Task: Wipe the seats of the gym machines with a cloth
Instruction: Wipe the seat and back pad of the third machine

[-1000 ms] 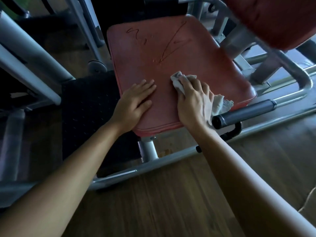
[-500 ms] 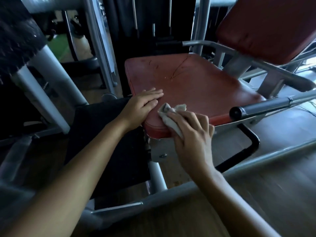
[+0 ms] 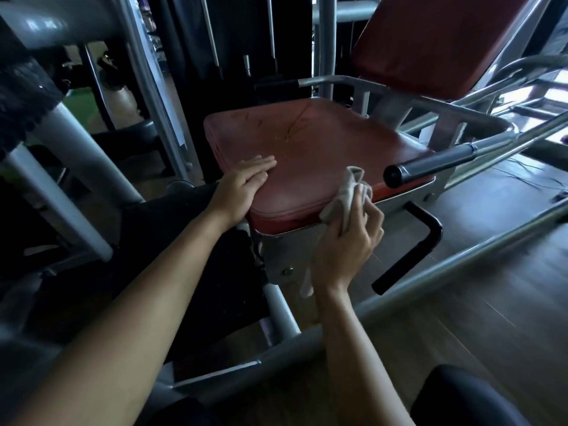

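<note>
Farther right along seat (image 3: 322,149): cloth (image 3: 345,199)

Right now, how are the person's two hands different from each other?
The left hand lies flat, fingers straight, on top of the red seat; the right hand curls its fingers round the cloth. The left hand holds nothing, while the right hand grips the cloth by the seat's front edge, lower down. Both are bare and close to the same seat.

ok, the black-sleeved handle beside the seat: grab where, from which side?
The handle: wrap its black sleeve from above. It's a round bar lying nearly level, clear above and at its near end; the seat crowds its inner side.
</note>
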Action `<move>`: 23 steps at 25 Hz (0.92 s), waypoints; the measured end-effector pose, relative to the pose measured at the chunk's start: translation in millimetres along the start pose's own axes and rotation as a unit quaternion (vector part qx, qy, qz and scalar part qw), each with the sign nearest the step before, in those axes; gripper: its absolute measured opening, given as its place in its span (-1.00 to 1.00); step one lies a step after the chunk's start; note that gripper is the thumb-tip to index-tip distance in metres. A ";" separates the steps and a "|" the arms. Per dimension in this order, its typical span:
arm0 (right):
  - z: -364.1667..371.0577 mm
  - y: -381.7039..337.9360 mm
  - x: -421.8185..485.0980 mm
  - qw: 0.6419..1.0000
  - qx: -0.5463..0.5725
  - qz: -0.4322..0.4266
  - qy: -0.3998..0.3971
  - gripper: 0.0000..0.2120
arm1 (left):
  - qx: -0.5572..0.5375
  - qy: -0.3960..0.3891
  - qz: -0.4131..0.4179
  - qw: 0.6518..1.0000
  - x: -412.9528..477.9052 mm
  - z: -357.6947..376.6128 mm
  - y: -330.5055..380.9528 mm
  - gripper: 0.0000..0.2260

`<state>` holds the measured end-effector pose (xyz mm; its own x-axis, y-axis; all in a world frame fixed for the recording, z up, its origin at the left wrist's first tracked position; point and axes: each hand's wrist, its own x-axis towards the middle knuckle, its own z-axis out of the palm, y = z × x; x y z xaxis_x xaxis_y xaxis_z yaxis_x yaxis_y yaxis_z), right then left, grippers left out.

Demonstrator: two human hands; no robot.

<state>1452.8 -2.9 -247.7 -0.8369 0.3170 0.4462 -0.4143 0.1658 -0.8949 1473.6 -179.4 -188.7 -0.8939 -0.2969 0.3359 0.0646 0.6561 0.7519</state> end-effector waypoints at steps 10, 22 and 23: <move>11.4 -14.0 -12.8 0.998 0.046 0.042 0.029 -0.62 | -0.005 0.006 0.012 1.000 2.9 0.8 -3.6 -0.68; 3.7 -3.8 -28.7 0.999 0.008 0.046 -0.022 -0.65 | -0.005 0.004 0.015 1.000 3.1 2.6 -6.4 -0.67; 8.1 -8.2 -37.9 0.999 0.006 0.047 -0.019 -0.59 | -0.004 0.009 0.014 1.000 3.6 3.1 -6.4 -0.68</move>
<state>1485.1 -23.8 -257.3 -0.8851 0.2958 0.3593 -0.3368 0.1258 -0.9331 1468.6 -182.5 -194.1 -0.8836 -0.2906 0.3670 0.0929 0.6596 0.7459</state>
